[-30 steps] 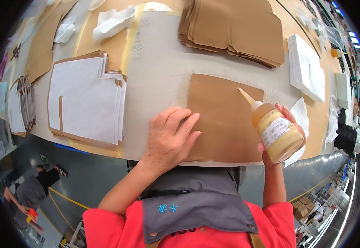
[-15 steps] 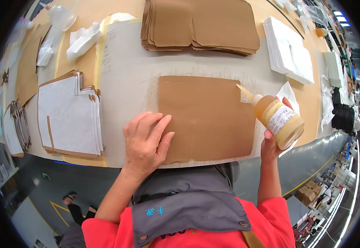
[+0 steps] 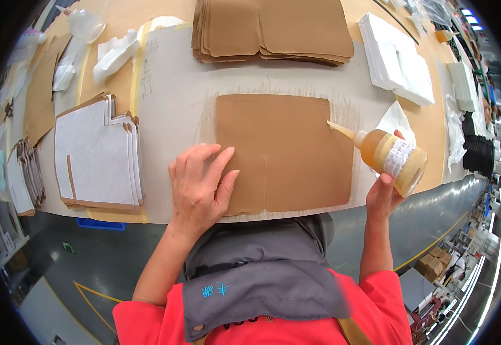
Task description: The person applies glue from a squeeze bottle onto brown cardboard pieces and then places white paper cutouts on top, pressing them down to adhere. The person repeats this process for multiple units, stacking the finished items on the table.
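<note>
A brown sheet (image 3: pixel 288 146) of leather-like material lies flat at the table's near edge, with a slit at its near edge and a cut-out at its far right corner. My right hand (image 3: pixel 385 187) is closed around a squeeze bottle (image 3: pixel 399 158) of amber liquid, tilted so its pointed nozzle meets the sheet by the cut-out. Part of my right fingers is hidden behind the bottle. My left hand (image 3: pixel 199 187) is open, fingers bent and apart, its fingertips over the sheet's left edge; whether they press on it I cannot tell.
A stack of brown sheets (image 3: pixel 302 29) lies beyond. White-faced pieces with brown edges (image 3: pixel 95 152) are piled at left. White pads (image 3: pixel 397 57) and a crumpled white cloth (image 3: pixel 397 121) lie at right. Another squeeze bottle (image 3: pixel 86 25) stands far left.
The whole view has shifted slightly. The nozzle has slid a little nearer along the cut-out's edge, and the bottle has moved slightly right. My left hand stays at the sheet's left edge.
</note>
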Motion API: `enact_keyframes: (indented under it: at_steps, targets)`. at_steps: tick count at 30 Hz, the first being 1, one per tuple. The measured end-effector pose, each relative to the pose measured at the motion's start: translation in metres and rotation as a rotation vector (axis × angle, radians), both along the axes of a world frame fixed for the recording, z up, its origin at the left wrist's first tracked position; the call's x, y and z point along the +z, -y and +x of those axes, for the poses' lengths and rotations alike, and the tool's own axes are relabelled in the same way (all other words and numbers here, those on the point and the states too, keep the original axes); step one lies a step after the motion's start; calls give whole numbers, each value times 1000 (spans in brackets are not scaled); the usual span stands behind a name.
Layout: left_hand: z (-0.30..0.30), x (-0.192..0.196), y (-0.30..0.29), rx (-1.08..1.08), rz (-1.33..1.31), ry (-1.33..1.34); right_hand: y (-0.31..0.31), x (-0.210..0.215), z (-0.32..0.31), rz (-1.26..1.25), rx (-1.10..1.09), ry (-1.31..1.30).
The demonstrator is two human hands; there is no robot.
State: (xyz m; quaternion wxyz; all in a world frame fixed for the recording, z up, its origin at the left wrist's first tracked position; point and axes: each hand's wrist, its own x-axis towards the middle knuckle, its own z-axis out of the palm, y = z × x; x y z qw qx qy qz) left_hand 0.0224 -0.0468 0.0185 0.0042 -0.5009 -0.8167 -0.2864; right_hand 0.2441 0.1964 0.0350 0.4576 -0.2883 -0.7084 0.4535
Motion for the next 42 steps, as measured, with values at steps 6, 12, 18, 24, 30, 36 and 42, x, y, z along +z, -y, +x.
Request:
enact_keyframes:
  at_steps: [6, 12, 18, 24, 30, 36, 42]
  targets:
    - [1, -1, 0, 1, 3, -6, 11, 3, 14, -16, -55, 56]
    - [1, 0, -1, 2, 2, -2, 7, 1, 25, 116, -49, 51]
    - [2, 0, -2, 2, 8, -1, 1, 2, 38, 55, -130, 20]
    - [1, 0, -2, -2, 21, -20, 6, 2, 54, 9, -151, 19]
    - [1, -1, -1, -3, 25, -30, 18, 7, 71, -1, -168, 38]
    - [3, -3, -1, -2, 34, -54, 34, 11, 87, -39, -171, 40]
    - [3, -4, 0, -6, 38, -63, 52, 12, 106, -67, -205, 41]
